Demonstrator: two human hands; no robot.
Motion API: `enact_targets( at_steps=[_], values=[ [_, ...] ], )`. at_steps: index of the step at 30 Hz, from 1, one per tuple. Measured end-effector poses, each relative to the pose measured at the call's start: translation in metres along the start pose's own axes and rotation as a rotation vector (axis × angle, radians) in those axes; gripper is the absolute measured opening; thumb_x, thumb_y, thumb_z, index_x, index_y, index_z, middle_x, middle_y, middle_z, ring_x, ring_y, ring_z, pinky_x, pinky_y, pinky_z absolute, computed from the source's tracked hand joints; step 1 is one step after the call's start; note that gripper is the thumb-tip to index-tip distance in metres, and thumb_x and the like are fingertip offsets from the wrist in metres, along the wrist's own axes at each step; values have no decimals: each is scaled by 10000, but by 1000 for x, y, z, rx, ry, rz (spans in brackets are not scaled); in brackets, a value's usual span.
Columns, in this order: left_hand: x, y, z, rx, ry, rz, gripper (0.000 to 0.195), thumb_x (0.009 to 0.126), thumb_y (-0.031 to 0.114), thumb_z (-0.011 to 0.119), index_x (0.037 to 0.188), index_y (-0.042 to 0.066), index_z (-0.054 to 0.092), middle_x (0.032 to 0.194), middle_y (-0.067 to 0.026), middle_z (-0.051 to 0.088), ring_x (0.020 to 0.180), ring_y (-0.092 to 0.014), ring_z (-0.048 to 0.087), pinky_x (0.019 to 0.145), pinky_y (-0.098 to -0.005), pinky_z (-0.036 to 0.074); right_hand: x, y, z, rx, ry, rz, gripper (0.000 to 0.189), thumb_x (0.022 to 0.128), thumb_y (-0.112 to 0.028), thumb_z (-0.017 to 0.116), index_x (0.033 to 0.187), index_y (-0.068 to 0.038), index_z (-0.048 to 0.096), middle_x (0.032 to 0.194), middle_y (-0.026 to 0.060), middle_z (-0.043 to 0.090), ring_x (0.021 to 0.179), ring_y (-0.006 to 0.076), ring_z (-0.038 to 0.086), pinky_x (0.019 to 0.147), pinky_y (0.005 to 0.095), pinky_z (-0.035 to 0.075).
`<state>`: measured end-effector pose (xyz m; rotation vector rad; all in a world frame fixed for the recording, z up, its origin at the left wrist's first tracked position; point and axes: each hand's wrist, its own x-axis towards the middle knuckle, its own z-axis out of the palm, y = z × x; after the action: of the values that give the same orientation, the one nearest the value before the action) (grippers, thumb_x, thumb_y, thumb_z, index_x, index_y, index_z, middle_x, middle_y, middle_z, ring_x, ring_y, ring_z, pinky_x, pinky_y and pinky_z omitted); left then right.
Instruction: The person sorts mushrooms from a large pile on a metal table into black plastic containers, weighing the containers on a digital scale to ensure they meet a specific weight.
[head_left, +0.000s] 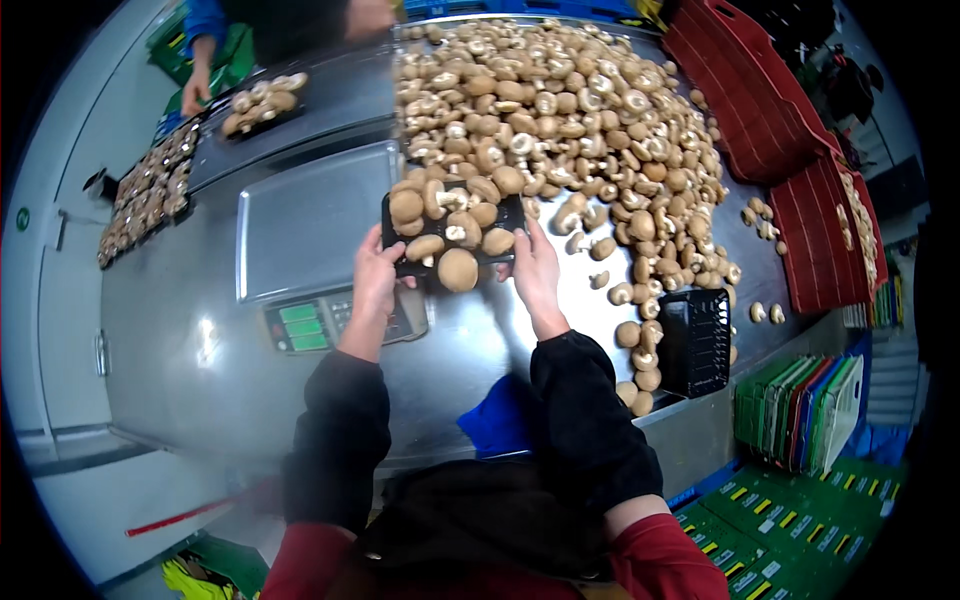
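Observation:
Between my two hands is a black plastic tray (391, 259) filled with brown-capped mushrooms (458, 270). My left hand (377, 274) grips its left end, thumb on top. At the right end, my right hand (535, 270) holds it by the side. Left of the tray lies the bare metal platform of a weighing scale (319, 221), its green-lit display (307, 327) below. A large heap of loose mushrooms (540, 97) covers the steel table (225, 360) beyond and to the right. Black empty trays (696, 341), apparently stacked, stand by the heap's near right end.
Filled mushroom trays (150, 191) stand at the far left, with another filled tray (262, 103) near a co-worker's hand (196, 88). Red crates (814, 232) line the right edge. Green crates (795, 525) and upright coloured crates (799, 412) are at lower right. A blue cloth-like item (499, 420) lies near my body.

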<state>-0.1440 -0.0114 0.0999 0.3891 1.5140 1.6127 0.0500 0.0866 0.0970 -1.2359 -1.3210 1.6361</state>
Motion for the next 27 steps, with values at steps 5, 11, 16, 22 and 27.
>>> enact_targets(
  at_steps=[5, 11, 16, 22, 27],
  values=[
    [2, 29, -85, 85, 178, 14, 320, 916, 18, 511, 1236, 11, 527, 928, -114, 664, 568, -174, 635, 340, -253, 457, 16, 42, 85, -433, 23, -409, 356, 976, -167, 482, 1299, -26, 530, 1063, 149, 611, 924, 254, 610, 781, 357, 505],
    [7, 29, -173, 467, 302, 85, 275, 873, 81, 604, 1135, 0, 617, 863, -89, 680, 579, -154, 626, 393, -285, 450, -3, 42, 149, -779, -11, -598, 368, 958, -188, 506, 1285, -18, 523, 1349, 237, 431, 1221, 424, 417, 1037, 489, 351],
    [-3, 31, -201, 994, 468, 172, 327, 832, 167, 679, 1113, 3, 643, 890, -114, 697, 767, -207, 680, 678, -345, 533, -7, 44, 142, -717, -101, -580, 435, 953, -206, 531, 1325, 9, 464, 1380, 238, 411, 1245, 423, 410, 1056, 480, 346],
    [-22, 66, -206, 866, 474, 458, 445, 879, 306, 659, 1208, 12, 602, 1179, -144, 635, 1054, -283, 628, 895, -382, 491, 0, 15, 115, -662, -206, -692, 605, 927, -266, 586, 1409, 11, 346, 1436, 246, 347, 1336, 401, 342, 1099, 445, 315],
    [5, 73, -188, 910, 266, 769, 494, 930, 359, 588, 1311, 48, 543, 1365, -163, 517, 1282, -333, 467, 1057, -413, 368, 13, -17, 154, -781, -302, -905, 743, 864, -399, 658, 1432, -37, 345, 1478, 257, 301, 1376, 423, 285, 1132, 483, 264]
  ],
)
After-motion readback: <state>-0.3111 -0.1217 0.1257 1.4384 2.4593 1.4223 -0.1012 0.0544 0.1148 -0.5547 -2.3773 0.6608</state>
